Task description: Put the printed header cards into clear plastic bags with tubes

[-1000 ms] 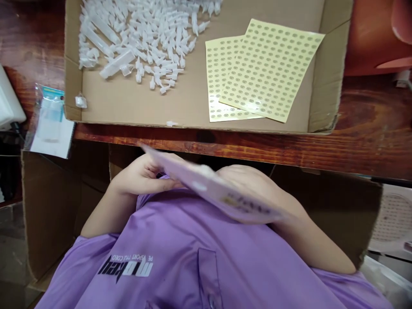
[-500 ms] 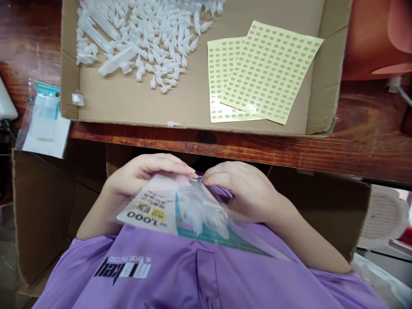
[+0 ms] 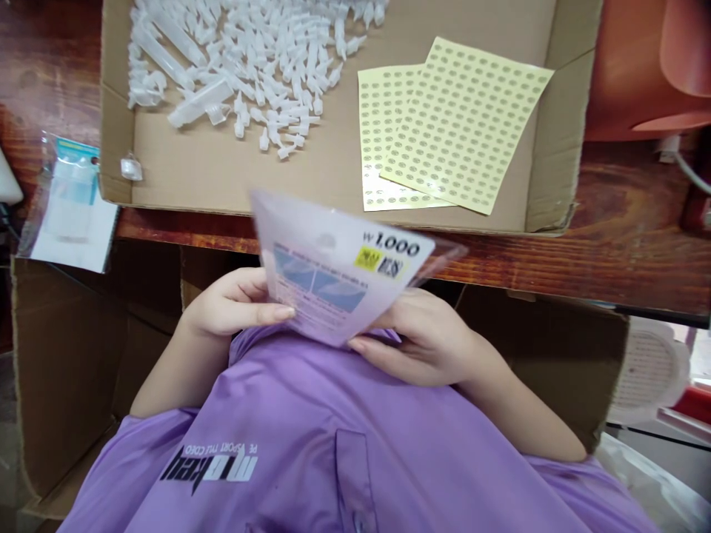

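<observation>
Between my hands, in front of the purple shirt, a plastic package with a printed card (image 3: 327, 277) stands tilted. The printed side with "1,000", a yellow mark and a square code faces me. My left hand (image 3: 238, 300) pinches its lower left edge, thumb in front and fingers behind. At the lower right edge my right hand (image 3: 425, 337) holds it the same way, its fingers partly hidden behind the card. Clear plastic (image 3: 441, 259) sticks out past the card's right side. What lies inside the package is hidden from this side.
A shallow cardboard tray (image 3: 222, 181) on the wooden table (image 3: 622, 259) holds many small white plastic nozzles (image 3: 278, 66), translucent tubes (image 3: 200, 102) and two yellow sticker sheets (image 3: 466, 122). Another packaged card (image 3: 72, 203) lies left of it. Open cardboard boxes (image 3: 67, 370) stand below the table edge.
The package has been flipped over and raised towards the table edge. Its clear front with white pieces faced me before; the printed back does now. Both hands still hold it.
</observation>
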Demonstrator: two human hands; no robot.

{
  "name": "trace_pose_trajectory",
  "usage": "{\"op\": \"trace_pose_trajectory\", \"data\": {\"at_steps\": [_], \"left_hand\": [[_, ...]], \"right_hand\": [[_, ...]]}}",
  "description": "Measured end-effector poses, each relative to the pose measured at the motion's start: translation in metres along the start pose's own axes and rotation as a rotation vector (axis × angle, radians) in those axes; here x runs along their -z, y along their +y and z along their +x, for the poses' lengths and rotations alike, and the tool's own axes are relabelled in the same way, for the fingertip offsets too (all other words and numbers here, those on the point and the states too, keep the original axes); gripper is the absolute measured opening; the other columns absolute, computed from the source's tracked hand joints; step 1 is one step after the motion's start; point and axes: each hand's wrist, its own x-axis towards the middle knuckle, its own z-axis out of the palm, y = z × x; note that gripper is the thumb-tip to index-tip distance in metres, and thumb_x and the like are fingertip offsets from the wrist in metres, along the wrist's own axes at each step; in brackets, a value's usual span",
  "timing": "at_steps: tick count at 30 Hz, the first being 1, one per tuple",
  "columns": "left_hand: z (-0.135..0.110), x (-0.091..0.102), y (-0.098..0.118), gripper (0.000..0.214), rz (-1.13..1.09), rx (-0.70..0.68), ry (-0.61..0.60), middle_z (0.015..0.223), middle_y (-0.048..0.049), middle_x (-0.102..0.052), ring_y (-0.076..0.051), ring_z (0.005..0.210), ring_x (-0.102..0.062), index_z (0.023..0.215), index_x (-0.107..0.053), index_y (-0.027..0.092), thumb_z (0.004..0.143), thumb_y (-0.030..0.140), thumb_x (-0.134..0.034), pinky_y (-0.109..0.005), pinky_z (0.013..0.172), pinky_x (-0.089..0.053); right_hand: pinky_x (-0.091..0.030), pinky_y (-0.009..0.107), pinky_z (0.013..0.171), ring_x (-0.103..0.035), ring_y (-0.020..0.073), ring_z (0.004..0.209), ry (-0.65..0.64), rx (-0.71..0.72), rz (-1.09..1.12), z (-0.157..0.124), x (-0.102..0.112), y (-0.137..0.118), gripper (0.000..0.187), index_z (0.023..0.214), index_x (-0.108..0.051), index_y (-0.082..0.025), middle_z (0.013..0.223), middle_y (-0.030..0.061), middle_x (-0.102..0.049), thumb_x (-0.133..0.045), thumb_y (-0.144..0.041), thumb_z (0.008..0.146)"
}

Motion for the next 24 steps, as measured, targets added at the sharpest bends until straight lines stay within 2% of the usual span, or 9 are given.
{"op": "trace_pose_trajectory", "data": {"at_steps": [4, 7, 11, 15, 18, 20, 21, 22, 24], "left_hand": [[-0.001, -0.003, -0.012, 0.033, -0.228, 0.103, -0.005, 0.089, -0.0115, -0.073, -0.033, 0.087, -0.070, 0.094, -0.074, 0.018, 0.067, 0.037, -0.075, -0.048, 0.079, -0.055], [0.002, -0.005, -0.016, 0.041, -0.342, 0.108, -0.041, 0.093, -0.0127, -0.073, -0.037, 0.094, -0.068, 0.100, -0.072, 0.018, 0.062, 0.034, -0.077, -0.048, 0.078, -0.056], [0.005, -0.005, -0.015, 0.051, -0.358, 0.038, -0.034, 0.103, -0.0099, -0.072, -0.031, 0.098, -0.067, 0.112, -0.065, 0.021, 0.062, 0.024, -0.078, -0.039, 0.080, -0.058], [0.008, -0.011, -0.011, 0.045, -0.232, -0.007, 0.048, 0.110, -0.0110, -0.069, -0.026, 0.100, -0.067, 0.116, -0.061, 0.018, 0.073, 0.024, -0.073, -0.037, 0.084, -0.056], [0.007, -0.020, -0.009, 0.046, -0.017, -0.123, 0.220, 0.117, -0.0124, -0.066, -0.024, 0.104, -0.065, 0.125, -0.054, 0.017, 0.083, 0.029, -0.064, -0.037, 0.088, -0.054], [0.005, -0.025, -0.008, 0.054, 0.149, -0.277, 0.364, 0.128, -0.0116, -0.059, -0.023, 0.114, -0.059, 0.133, -0.048, 0.019, 0.082, 0.027, -0.065, -0.037, 0.098, -0.048], [0.004, -0.027, -0.007, 0.059, 0.186, -0.334, 0.396, 0.132, -0.0111, -0.056, -0.022, 0.118, -0.056, 0.136, -0.045, 0.021, 0.080, 0.024, -0.067, -0.037, 0.102, -0.045], [0.003, -0.029, -0.006, 0.063, 0.172, -0.364, 0.392, 0.134, -0.0107, -0.055, -0.023, 0.120, -0.055, 0.137, -0.044, 0.022, 0.078, 0.023, -0.069, -0.037, 0.103, -0.044], [0.002, -0.029, -0.003, 0.066, 0.017, -0.329, 0.304, 0.131, -0.0102, -0.057, -0.023, 0.116, -0.058, 0.134, -0.045, 0.023, 0.074, 0.021, -0.073, -0.035, 0.097, -0.049]], "right_hand": [[-0.052, 0.024, 0.064, -0.067, 0.0130, 0.071, -0.031, -0.066, 0.434, -0.003, -0.004, 0.004, 0.002, 0.086, -0.059, -0.023, 0.078, -0.0005, -0.070, -0.058, -0.022, 0.087], [-0.054, 0.029, 0.072, -0.066, 0.0149, 0.080, 0.033, -0.137, 0.612, -0.004, -0.009, 0.007, 0.003, 0.086, -0.059, -0.024, 0.084, 0.0008, -0.069, -0.057, -0.024, 0.087], [-0.052, 0.033, 0.081, -0.063, 0.0167, 0.088, 0.098, -0.167, 0.459, -0.003, -0.010, 0.009, 0.004, 0.083, -0.060, -0.024, 0.088, 0.0023, -0.064, -0.059, -0.027, 0.086], [-0.050, 0.033, 0.086, -0.060, 0.0166, 0.096, 0.108, -0.184, 0.304, 0.001, -0.008, 0.006, 0.003, 0.087, -0.058, -0.024, 0.096, 0.0032, -0.060, -0.058, -0.021, 0.086], [-0.048, 0.032, 0.086, -0.058, 0.0160, 0.095, 0.160, -0.162, 0.190, 0.006, -0.007, 0.002, 0.009, 0.088, -0.055, -0.024, 0.096, 0.0027, -0.059, -0.058, -0.016, 0.085], [-0.047, 0.032, 0.086, -0.057, 0.0162, 0.094, 0.193, -0.148, 0.138, 0.009, -0.007, -0.001, 0.011, 0.088, -0.055, -0.024, 0.096, 0.0029, -0.058, -0.058, -0.014, 0.084], [-0.047, 0.032, 0.086, -0.056, 0.0162, 0.095, 0.202, -0.145, 0.144, 0.010, -0.007, -0.002, 0.012, 0.088, -0.055, -0.024, 0.097, 0.0029, -0.057, -0.058, -0.013, 0.084], [-0.047, 0.032, 0.086, -0.056, 0.0163, 0.095, 0.206, -0.142, 0.169, 0.010, -0.007, -0.003, 0.011, 0.088, -0.055, -0.024, 0.098, 0.0028, -0.057, -0.058, -0.014, 0.084], [-0.047, 0.033, 0.085, -0.057, 0.0166, 0.094, 0.203, -0.140, 0.249, 0.011, -0.009, -0.002, 0.010, 0.088, -0.056, -0.024, 0.097, 0.0023, -0.058, -0.056, -0.015, 0.085]]}}
